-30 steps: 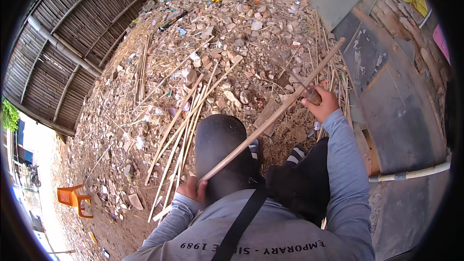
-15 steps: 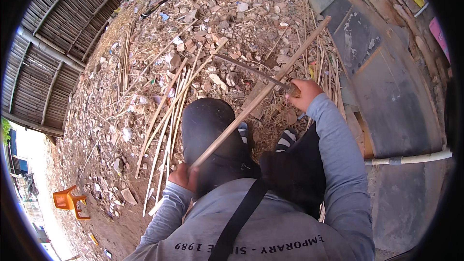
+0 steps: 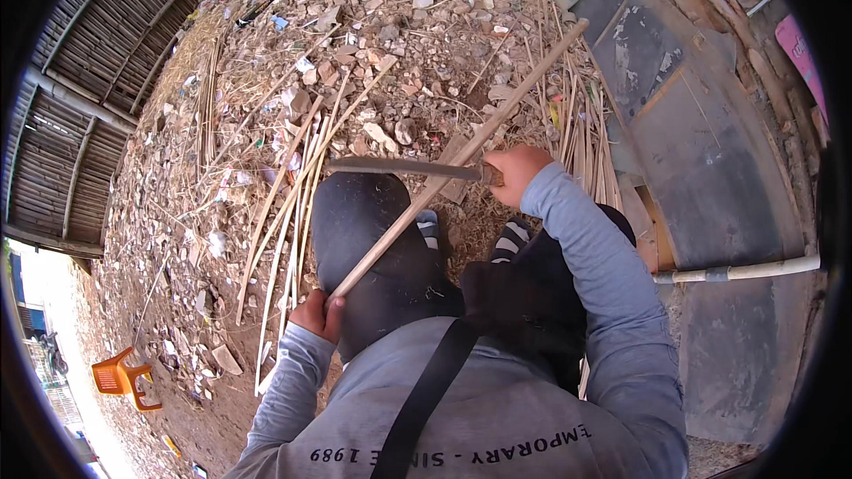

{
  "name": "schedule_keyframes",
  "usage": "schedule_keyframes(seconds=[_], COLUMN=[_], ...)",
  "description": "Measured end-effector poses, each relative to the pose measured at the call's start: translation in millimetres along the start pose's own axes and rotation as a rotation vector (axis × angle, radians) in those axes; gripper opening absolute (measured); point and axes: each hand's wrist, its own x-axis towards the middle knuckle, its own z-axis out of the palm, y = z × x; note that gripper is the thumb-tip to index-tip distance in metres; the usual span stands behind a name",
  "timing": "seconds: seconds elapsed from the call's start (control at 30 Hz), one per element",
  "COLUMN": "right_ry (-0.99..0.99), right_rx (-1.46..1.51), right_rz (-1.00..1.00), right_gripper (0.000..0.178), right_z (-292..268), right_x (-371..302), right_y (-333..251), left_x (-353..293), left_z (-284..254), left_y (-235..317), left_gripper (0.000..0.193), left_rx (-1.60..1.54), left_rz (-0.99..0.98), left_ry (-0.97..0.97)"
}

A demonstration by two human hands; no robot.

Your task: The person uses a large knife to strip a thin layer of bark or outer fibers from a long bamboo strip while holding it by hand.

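Both hands are busy here! The left hand [image 3: 319, 312] grips the near end of the strip [image 3: 484, 133], and its fingers cover the very tip, so that end is hidden. The right hand [image 3: 517, 175] is closed around the knife [image 3: 399, 166], just right of the strip's middle, with most of the handle lost inside the fist. And there's the blade, lying right across the strip and pointing left; whether the edge actually bites is impossible to tell from above.

The strip itself slants up over the left knee [image 3: 359, 222], its far end hanging above the rubble [image 3: 426, 44]. Left of it, long sticks [image 3: 306, 173] lie crossed, lower ends partly lost behind the left hand and sleeve. Right of its far half, more sticks [image 3: 581, 142] run down behind the right arm. Below its middle, sandals [image 3: 510, 241] peek out, half covered by the legs. Far left of the strip, the fence [image 3: 75, 62] is cut off by the dark rim.
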Motion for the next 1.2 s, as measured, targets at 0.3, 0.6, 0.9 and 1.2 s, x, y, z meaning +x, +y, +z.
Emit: schedule_keyframes(seconds=[0.3, 0.6, 0.9, 1.2], right_ry=[0.082, 0.149, 0.062, 0.101], right_rx=[0.025, 0.111, 0.084, 0.191], right_rz=[-0.005, 0.100, 0.189, 0.325], right_gripper=[0.027, 0.018, 0.031, 0.025], right_z=[11, 7, 17, 19], right_x=[5, 7, 22, 27], right_y=[3, 13, 31, 63], left_x=[0, -2, 3, 6], left_z=[3, 11, 7, 6], left_y=[-3, 1, 5, 5], left_gripper=[0.039, 0.038, 0.035, 0.032], left_rx=[-0.001, -0.006, 0.035, 0.071], left_rz=[0.018, 0.012, 0.023, 0.067], left_ry=[0.023, 0.086, 0.046, 0.042])
